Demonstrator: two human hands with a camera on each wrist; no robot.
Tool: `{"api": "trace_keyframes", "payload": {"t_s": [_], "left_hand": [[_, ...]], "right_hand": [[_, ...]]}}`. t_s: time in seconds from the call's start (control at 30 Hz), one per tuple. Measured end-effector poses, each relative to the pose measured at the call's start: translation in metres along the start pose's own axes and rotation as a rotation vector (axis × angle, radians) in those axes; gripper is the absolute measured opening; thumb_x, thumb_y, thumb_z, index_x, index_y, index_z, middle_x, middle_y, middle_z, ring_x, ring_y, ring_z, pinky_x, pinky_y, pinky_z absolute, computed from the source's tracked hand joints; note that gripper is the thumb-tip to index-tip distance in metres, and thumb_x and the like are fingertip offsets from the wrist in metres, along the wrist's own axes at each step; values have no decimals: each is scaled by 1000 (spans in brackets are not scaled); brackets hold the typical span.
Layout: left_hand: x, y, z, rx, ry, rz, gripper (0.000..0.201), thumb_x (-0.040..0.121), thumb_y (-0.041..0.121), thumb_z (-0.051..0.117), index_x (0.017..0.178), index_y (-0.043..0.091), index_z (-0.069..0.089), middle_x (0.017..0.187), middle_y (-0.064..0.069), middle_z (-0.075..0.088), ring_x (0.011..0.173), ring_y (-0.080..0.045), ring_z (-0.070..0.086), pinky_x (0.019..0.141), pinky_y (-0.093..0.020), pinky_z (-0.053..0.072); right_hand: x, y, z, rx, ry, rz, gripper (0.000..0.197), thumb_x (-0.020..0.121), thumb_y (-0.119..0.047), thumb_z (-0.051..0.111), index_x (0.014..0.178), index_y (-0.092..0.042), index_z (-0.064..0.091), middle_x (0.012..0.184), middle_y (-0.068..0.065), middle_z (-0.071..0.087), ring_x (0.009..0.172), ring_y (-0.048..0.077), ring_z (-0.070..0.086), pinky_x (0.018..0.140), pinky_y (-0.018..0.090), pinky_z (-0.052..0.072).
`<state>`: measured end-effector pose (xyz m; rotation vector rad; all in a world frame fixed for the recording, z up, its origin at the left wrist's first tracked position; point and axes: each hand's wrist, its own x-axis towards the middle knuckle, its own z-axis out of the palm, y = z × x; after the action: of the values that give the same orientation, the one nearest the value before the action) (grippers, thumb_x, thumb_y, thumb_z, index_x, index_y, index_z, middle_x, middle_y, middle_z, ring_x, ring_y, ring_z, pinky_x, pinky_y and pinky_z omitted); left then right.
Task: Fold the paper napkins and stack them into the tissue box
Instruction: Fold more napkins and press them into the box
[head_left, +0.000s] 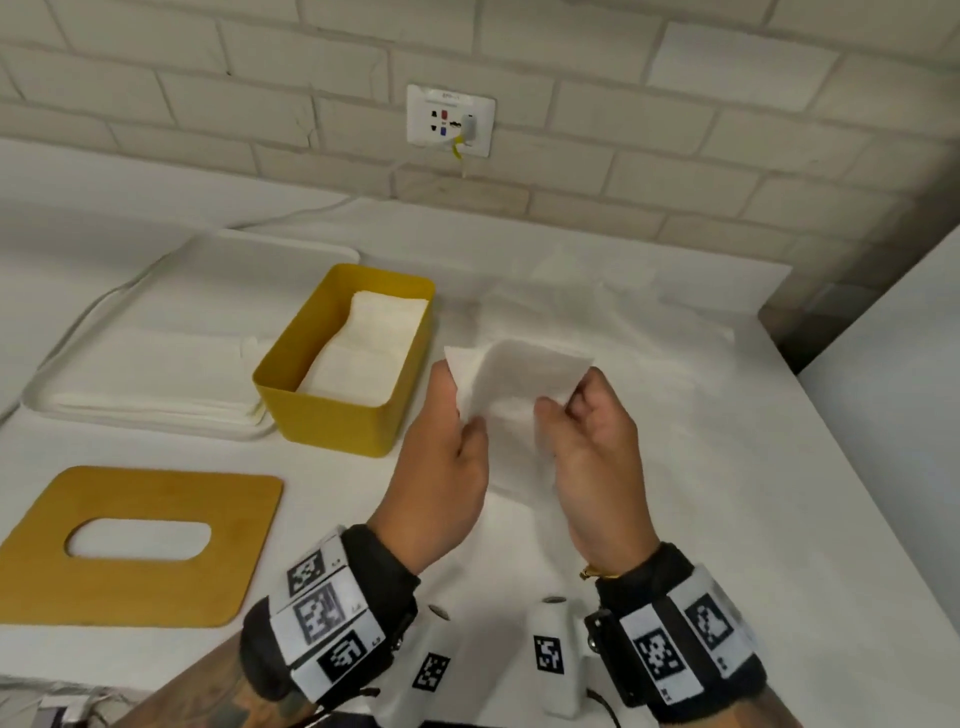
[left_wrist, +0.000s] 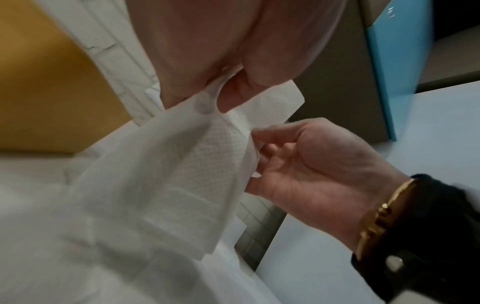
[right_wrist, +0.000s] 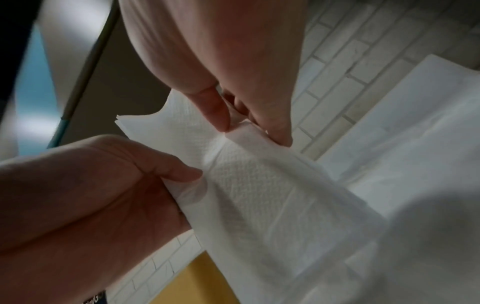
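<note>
Pinching one napkin (head_left: 511, 382), both hands' grip over white table (head_left: 727, 493), brick wall (head_left: 208, 93) behind

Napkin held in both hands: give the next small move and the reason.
Probably bring the two pinched edges together to close the fold. The napkin hangs loosely creased in the air between the left hand and right hand, not yet flat, while the yellow tissue box beside them already holds folded napkins.
</note>
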<state>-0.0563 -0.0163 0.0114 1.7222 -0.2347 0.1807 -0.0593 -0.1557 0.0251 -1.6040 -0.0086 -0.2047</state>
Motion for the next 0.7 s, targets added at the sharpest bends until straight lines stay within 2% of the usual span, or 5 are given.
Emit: {"api": "trace_keyframes", "payload": {"t_s": [0.13, 0.27, 0.4, 0.53, 0.7], "left_hand": [[-2, -1, 2, 55, 59, 28, 40, 103, 4, 48, 124, 37, 42, 122, 10, 60, 117, 7, 57, 97, -10, 45], [-7, -11, 4, 18, 21, -70, 47, 102, -3, 51, 131, 31, 38, 118, 21, 54, 113, 16, 54, 84, -1, 43], [-7, -3, 1, -34, 136, 16, 47, 100, 0, 55, 135, 27, 38, 124, 17, 54, 114, 10, 55, 94, -8, 46], [-5, -12, 0, -21, 54, -47, 51, 100, 0, 56, 129, 37, 36, 122, 17, 54, 107, 15, 55, 87, -7, 49], [-2, -21, -9, -15, -78, -62, 55, 101, 4, 58, 142, 34, 35, 133, 16, 56, 119, 12, 55, 98, -14, 50]], "right_hand": [[-10, 1, -1, -70, -4, -39, 27, 99, -3, 58, 112, -26, 62, 107, -4, 73, 102, 14, 70, 88, 31, 59], [-15, 16, 3, -154, -17, 48, 32, 98, -5, 57, 102, -36, 63, 101, -9, 73, 97, 10, 70, 80, 23, 57], [-13, 2, -1, -72, -30, -39, 29, 99, -1, 56, 105, -29, 63, 102, -9, 73, 97, 5, 70, 79, 18, 55], [-11, 12, 0, -132, -12, 35, 26, 98, -4, 59, 104, -28, 64, 102, -6, 74, 99, 10, 70, 84, 27, 58], [-1, 13, 2, -79, -39, 106, 15, 95, -11, 68, 104, -22, 68, 101, -2, 76, 97, 16, 73, 88, 40, 60]]}}
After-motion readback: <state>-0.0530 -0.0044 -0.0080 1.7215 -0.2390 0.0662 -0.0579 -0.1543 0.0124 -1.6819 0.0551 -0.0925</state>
